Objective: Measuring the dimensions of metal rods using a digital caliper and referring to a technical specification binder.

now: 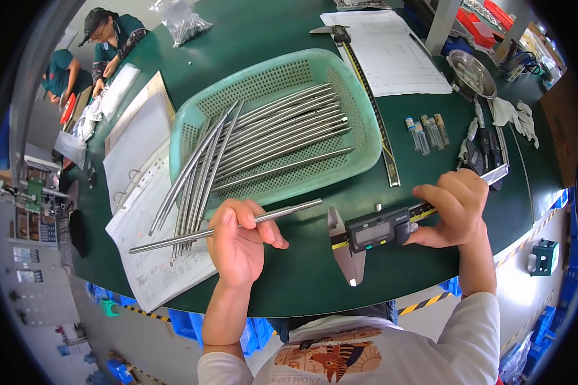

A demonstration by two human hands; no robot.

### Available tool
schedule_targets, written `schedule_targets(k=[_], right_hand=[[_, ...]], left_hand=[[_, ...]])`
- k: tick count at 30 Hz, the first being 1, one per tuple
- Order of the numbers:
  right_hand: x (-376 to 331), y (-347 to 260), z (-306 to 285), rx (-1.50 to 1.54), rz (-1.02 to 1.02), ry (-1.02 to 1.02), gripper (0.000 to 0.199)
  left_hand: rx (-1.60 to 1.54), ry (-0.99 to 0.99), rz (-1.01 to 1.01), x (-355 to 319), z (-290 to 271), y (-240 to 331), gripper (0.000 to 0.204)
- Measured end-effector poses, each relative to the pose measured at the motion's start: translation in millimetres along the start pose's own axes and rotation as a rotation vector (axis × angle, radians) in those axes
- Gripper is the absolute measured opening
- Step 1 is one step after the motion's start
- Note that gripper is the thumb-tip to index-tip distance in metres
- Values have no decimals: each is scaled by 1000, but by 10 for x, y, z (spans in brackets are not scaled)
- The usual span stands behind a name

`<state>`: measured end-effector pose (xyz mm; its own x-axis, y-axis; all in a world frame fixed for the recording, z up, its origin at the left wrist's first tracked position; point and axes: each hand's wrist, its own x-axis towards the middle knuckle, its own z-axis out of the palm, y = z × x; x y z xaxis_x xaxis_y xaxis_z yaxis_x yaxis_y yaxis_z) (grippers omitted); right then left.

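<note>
My left hand (pixel 239 240) grips a long thin metal rod (pixel 289 210) near its middle; the rod lies almost level, its right tip pointing at the caliper jaws. My right hand (pixel 453 208) holds a digital caliper (pixel 376 232) by its beam, thumb at the slider, with the jaws hanging down over the green table top. A small gap separates the rod's tip from the caliper. Behind the hands stands a green perforated plastic basket (pixel 359 109) holding several more metal rods (pixel 282 131), some sticking out over its left rim.
An open ring binder with paper sheets (pixel 138 167) lies at the left. A long steel ruler (pixel 376 115), small vials (pixel 425 131), white gloves (pixel 514 115), a metal dish (pixel 472 70) and a paper form (pixel 392 51) sit at the back right. Two people work at the far left.
</note>
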<state>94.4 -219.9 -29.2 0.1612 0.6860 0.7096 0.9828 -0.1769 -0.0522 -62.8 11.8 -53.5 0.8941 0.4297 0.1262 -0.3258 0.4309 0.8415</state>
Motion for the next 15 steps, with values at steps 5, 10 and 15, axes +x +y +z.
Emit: schedule_targets(k=[5,10,15], right_hand=[[9,-89,86,39,0,-86,46],[-13,-115,155,76,28,-113,42],[-24,-128,181,86,42,-122,41]], left_hand=[[-5,28,-8,-34,-9,-1,27],[30,11,-15,-35,-30,5,27],[17,1,-14,-43,-41,11,27]])
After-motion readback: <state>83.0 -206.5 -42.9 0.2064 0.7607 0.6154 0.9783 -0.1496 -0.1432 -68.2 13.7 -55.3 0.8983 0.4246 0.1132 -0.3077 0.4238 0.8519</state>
